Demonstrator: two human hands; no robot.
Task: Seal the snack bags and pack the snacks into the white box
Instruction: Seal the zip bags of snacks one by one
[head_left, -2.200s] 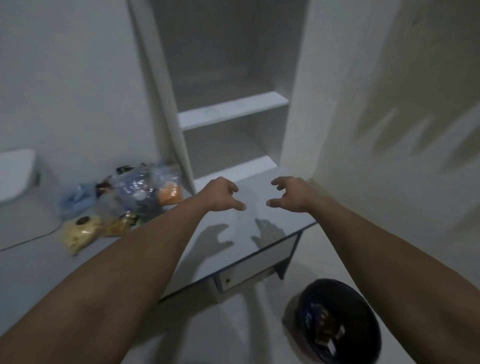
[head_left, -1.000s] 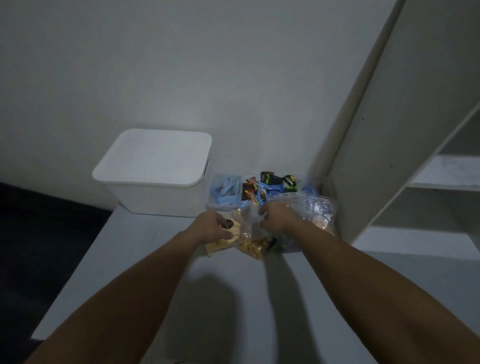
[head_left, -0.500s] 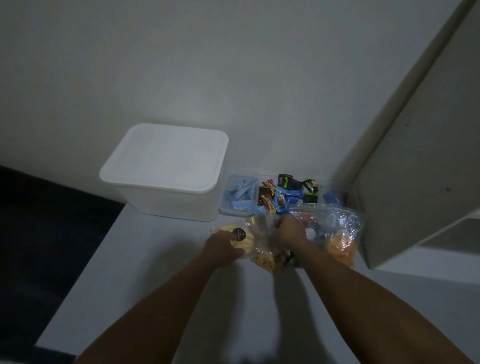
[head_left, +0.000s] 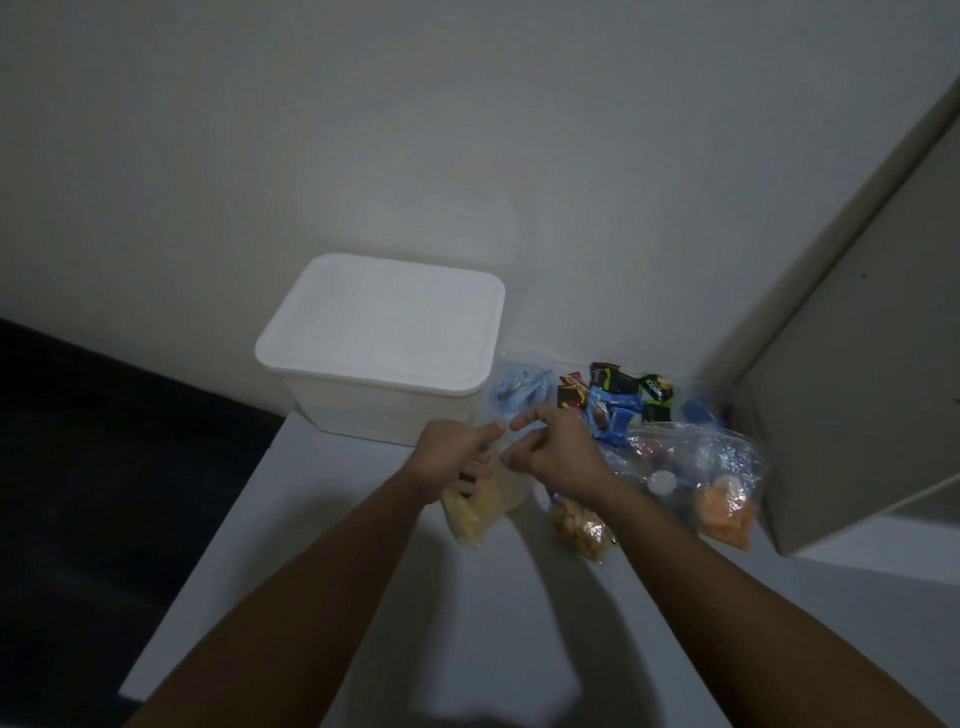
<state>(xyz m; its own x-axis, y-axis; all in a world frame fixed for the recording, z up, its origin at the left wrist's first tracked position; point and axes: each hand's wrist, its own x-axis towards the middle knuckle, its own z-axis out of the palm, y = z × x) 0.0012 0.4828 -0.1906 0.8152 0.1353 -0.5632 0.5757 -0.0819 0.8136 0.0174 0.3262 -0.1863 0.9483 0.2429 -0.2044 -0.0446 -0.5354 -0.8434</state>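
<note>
While one lidded white box (head_left: 382, 343) stands by, two hands' fingers (head_left: 488, 430) pinch one yellow-snack bag (head_left: 475, 512).

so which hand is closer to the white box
Left. The left hand is just in front of the white box, near its front right corner; the right hand sits further right, past that corner, by the snack bags.

Both arms outstretched, left hand (head_left: 451, 453) — right hand (head_left: 558, 453) — fingertips pinched, nearly touching
</note>
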